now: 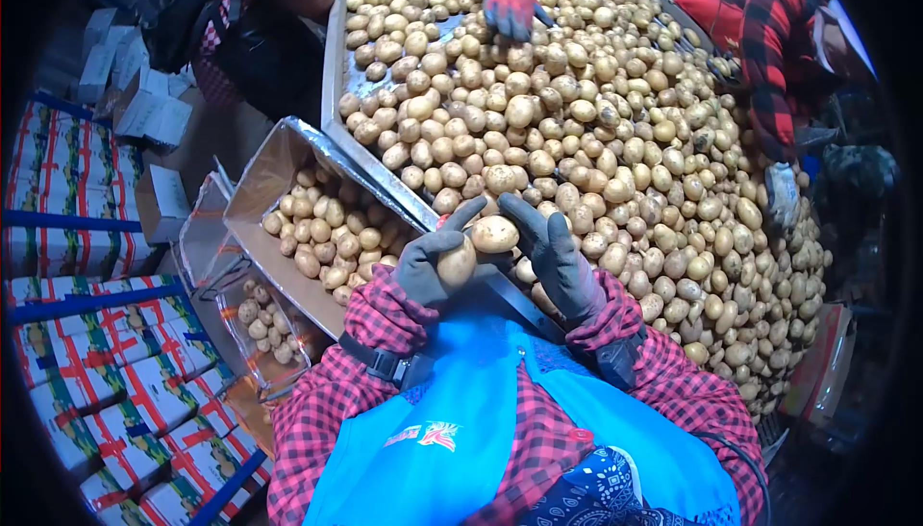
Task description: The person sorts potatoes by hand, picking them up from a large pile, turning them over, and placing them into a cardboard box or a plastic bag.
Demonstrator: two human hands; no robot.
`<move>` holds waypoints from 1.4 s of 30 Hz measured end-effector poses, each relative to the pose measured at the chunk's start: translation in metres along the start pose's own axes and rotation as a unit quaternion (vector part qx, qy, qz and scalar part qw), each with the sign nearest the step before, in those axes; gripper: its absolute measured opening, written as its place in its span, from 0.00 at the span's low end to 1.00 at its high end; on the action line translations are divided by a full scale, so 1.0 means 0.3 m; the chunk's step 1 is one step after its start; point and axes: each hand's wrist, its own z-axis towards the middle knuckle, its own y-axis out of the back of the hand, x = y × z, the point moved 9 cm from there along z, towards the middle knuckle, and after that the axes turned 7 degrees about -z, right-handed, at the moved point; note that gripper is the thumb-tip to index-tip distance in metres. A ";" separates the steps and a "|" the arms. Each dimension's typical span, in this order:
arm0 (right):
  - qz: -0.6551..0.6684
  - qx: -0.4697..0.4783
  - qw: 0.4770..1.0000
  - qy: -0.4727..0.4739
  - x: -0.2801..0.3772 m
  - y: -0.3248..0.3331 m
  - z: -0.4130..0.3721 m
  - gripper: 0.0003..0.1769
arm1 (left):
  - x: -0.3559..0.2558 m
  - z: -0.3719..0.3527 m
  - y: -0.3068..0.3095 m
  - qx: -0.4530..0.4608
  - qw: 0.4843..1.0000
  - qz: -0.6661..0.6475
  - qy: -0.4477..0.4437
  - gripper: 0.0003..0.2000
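Both my hands wear grey gloves and are together in front of my chest, at the near edge of a metal sorting table (pixel 336 64). My left hand (pixel 421 264) is closed round a potato (pixel 457 263). A second potato (pixel 494 235) sits between the two hands. The fingers of my right hand (pixel 552 255) curl against its right side, while my left fingertips reach its upper left. Loose potatoes (pixel 625 156) cover the table beyond my hands in a thick layer.
Left of the table stands an open carton (pixel 252 201) holding potatoes, with a smaller potato-filled box (pixel 269 322) below. Strapped printed cartons (pixel 125 382) are stacked at far left. Another person's red-and-grey glove (pixel 512 9) reaches over the far potatoes; a plaid-sleeved person (pixel 769 55) works at right.
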 end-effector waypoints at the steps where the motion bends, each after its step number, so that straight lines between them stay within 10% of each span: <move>1: -0.293 0.055 0.948 0.112 0.055 -0.039 -0.001 0.34 | 0.002 -0.005 -0.007 -0.014 1.000 0.005 -0.017 0.33; 4: -0.522 0.146 0.814 0.209 0.050 -0.185 -0.037 0.38 | 0.014 0.006 0.057 0.035 0.999 0.027 -0.024 0.34; 8: -0.594 0.162 0.758 0.214 0.035 -0.238 0.014 0.45 | 0.084 0.010 0.134 0.015 1.000 -0.011 -0.005 0.28; 9: -0.442 0.140 0.876 0.133 0.027 -0.265 0.014 0.43 | 0.063 0.005 0.129 0.015 0.999 0.022 -0.032 0.28; 11: -0.340 0.062 0.937 0.052 0.011 -0.253 0.030 0.30 | -0.005 -0.036 0.088 -0.006 0.993 0.070 -0.093 0.28; 17: -0.402 0.035 0.909 0.102 0.047 -0.052 0.009 0.30 | -0.314 -0.359 0.106 -0.012 0.950 0.069 -0.304 0.33; 24: -0.386 -0.028 0.920 0.068 0.061 0.056 -0.025 0.27 | -0.695 -0.751 -0.037 -0.223 0.746 0.273 -0.565 0.24; 26: -0.328 -0.054 0.943 0.009 0.063 0.043 -0.043 0.29 | -0.723 -0.715 -0.032 -0.285 0.672 0.467 -0.500 0.27; 28: -0.415 -0.039 0.909 -0.001 0.100 0.054 -0.056 0.36 | -0.736 -0.671 0.124 -0.412 0.670 0.495 -0.369 0.29; 31: -0.513 -0.084 0.847 0.114 0.207 0.235 -0.122 0.32 | -0.607 -0.504 0.143 -0.278 0.823 0.409 -0.278 0.29; 36: -0.626 -0.236 0.719 0.191 0.405 0.350 -0.280 0.28 | -0.525 -0.240 0.125 -0.232 0.713 0.594 -0.294 0.21; 37: -0.562 -0.270 0.760 0.185 0.425 0.372 -0.305 0.28 | -0.486 -0.170 0.096 -0.212 0.715 0.598 -0.293 0.21; 40: -0.759 -0.301 0.533 0.220 0.489 0.430 -0.331 0.31 | -0.365 0.039 -0.016 -0.145 0.514 0.788 -0.307 0.18; 42: -0.767 -0.299 0.530 0.203 0.478 0.436 -0.313 0.35 | -0.283 0.167 -0.008 -0.073 0.488 0.804 -0.333 0.16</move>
